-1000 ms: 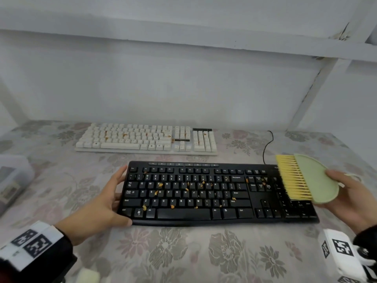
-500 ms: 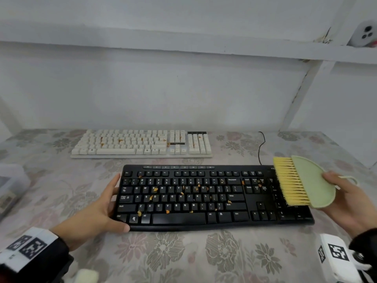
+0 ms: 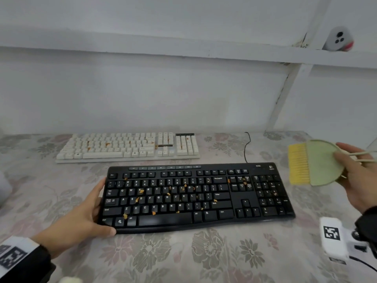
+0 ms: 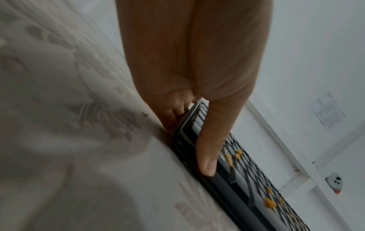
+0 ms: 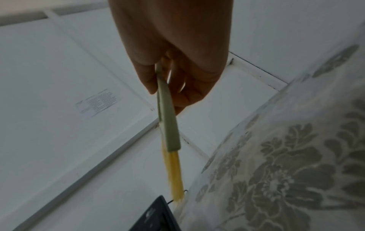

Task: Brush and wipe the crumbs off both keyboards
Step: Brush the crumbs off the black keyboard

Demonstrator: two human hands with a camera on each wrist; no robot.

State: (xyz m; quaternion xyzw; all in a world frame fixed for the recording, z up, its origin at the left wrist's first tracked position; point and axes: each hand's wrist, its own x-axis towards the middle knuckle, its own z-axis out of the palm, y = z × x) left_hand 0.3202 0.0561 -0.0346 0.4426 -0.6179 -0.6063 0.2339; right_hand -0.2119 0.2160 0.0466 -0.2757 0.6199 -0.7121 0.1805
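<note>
A black keyboard (image 3: 200, 197) lies near me on the flowered cloth, with orange crumbs (image 3: 140, 192) scattered over its keys. My left hand (image 3: 98, 209) grips its left end, thumb (image 4: 207, 148) on the front corner and fingers curled round the side edge of the black keyboard (image 4: 247, 179). A white keyboard (image 3: 126, 147), also crumbed, lies behind it. My right hand (image 3: 350, 172) holds a green brush (image 3: 322, 162) with yellow bristles (image 3: 297, 163) in the air beyond the black keyboard's right end, bristles pointing left. In the right wrist view the brush (image 5: 168, 125) hangs edge-on over the keyboard's corner (image 5: 156, 218).
A black cable (image 3: 246, 148) runs from the black keyboard's back toward the wall. A pale box (image 3: 4, 188) sits at the table's left edge. A small white device (image 3: 338, 40) rests on the wall ledge at upper right. The wall stands close behind the white keyboard.
My right hand has carried the brush up and to the right, off the number pad and past the keyboard's end. My left hand keeps its grip on the left end.
</note>
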